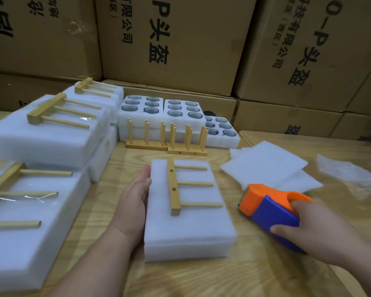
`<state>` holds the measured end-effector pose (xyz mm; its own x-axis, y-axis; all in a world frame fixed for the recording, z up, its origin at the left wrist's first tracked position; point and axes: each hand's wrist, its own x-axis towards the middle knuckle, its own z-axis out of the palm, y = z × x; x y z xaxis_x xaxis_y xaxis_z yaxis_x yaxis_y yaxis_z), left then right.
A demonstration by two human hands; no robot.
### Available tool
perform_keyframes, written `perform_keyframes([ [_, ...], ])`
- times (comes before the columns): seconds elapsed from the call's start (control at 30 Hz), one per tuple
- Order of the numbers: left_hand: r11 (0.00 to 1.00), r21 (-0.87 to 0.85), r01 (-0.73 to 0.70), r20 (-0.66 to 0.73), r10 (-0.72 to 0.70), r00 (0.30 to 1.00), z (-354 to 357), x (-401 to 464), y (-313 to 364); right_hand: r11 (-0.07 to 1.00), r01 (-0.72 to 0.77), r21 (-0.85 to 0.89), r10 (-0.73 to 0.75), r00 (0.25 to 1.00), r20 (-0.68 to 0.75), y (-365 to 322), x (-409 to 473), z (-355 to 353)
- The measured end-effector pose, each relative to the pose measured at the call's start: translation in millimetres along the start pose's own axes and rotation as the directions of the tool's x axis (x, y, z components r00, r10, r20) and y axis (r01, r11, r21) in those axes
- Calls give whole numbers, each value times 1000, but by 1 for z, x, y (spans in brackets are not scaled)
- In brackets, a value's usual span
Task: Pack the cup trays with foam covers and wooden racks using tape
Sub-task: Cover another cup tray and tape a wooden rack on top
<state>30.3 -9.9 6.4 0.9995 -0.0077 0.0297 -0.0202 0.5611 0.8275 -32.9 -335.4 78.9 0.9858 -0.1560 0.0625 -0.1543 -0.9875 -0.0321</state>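
Observation:
A white foam-covered cup tray (189,228) lies on the wooden table in front of me. A wooden rack (176,189) with three pegs lies flat on top of it. My left hand (135,202) rests flat against the tray's left side, fingers straight. To the right, my right hand (317,232) grips an orange and blue tape dispenser (270,209) that sits on the table, apart from the tray.
Packed foam bundles with racks (49,129) are stacked at the left. Open cup trays (161,112) and upright wooden racks (165,138) stand at the back. Loose foam covers (266,166) and a plastic sheet (349,174) lie at the right. Cardboard boxes (176,39) wall the rear.

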Motion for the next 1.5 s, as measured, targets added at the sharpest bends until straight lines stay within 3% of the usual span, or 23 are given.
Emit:
perform_keyframes([
  [0.07,974,149,-172,-81,186,979,5,0,11,991,62,117,-46,990,-137,8,-5,0],
  [0.13,890,282,-358,-82,394,916,20,5,31,973,166,160,-106,939,-326,12,-10,-3],
  [0.27,791,288,-540,160,516,842,61,6,71,895,410,176,-261,801,-539,0,-10,-14],
  [0.37,740,312,-596,398,468,789,75,-3,87,856,507,99,-359,722,-591,-19,-3,-23],
  [0.47,624,476,-620,563,325,760,79,-12,91,832,548,85,-396,695,-600,-32,2,-30],
  [0.63,451,653,-609,623,138,770,83,-19,91,777,623,97,-473,678,-562,-40,7,-34],
  [0.8,397,658,-640,626,184,757,84,-19,93,751,656,79,-518,659,-545,-40,12,-32],
  [1.07,481,601,-639,662,148,734,77,-15,97,699,682,218,-555,708,-438,-43,11,-40],
  [1.17,506,616,-603,621,159,767,75,-12,97,707,633,316,-528,769,-360,-42,14,-48],
  [1.3,513,662,-546,499,241,832,75,-7,96,663,636,396,-603,767,-222,-54,23,-66],
  [1.5,769,566,-297,227,202,953,73,-1,97,612,632,475,-656,741,-141,-75,40,-91],
])
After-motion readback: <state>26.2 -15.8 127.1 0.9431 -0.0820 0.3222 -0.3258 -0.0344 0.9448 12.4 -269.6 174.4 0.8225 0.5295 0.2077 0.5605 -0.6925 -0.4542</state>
